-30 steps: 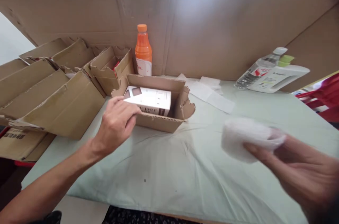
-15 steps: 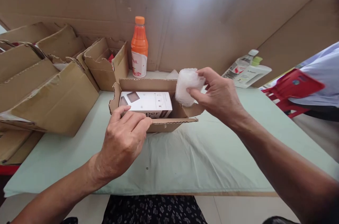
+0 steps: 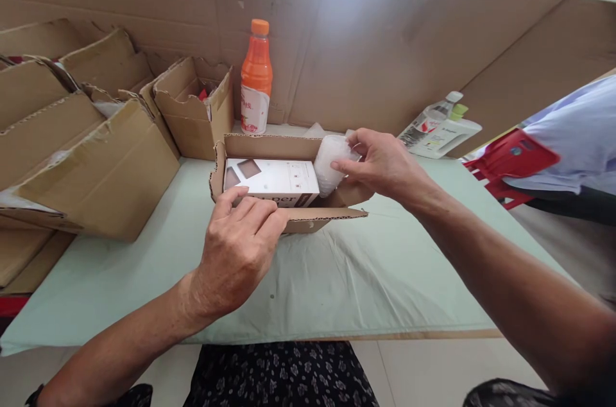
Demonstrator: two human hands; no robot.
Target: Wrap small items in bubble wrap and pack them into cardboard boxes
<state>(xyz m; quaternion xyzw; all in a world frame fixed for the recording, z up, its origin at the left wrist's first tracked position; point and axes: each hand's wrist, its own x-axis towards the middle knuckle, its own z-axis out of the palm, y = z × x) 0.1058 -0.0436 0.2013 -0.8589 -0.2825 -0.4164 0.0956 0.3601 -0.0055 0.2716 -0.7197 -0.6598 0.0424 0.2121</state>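
An open cardboard box (image 3: pixel 308 225) stands on the table, with a white printed carton (image 3: pixel 283 177) lying in its left part. My left hand (image 3: pixel 243 233) is closed over the box's front edge at the left, its fingertips by the carton. In my right hand (image 3: pixel 373 160) is a folded piece of bubble wrap (image 3: pixel 330 166), pinched between thumb and fingers. The bubble wrap is at the right end of the carton, its lower part inside the box. What lies beneath the bubble wrap is hidden.
Several cardboard boxes (image 3: pixel 101 169) are stacked at the left. Against the cardboard wall (image 3: pixel 385 41) stands an orange bottle (image 3: pixel 256 76). Farther right are a clear bottle (image 3: pixel 428 118) and a white jug (image 3: pixel 447 137). Beyond the table (image 3: pixel 366 285) are a red chair (image 3: pixel 514 160) and another person's clothing (image 3: pixel 577 137).
My right hand has lowered the bubble wrap into the right part of the box, beside the white carton. My left hand stays on the front edge. The whole view has shifted slightly.
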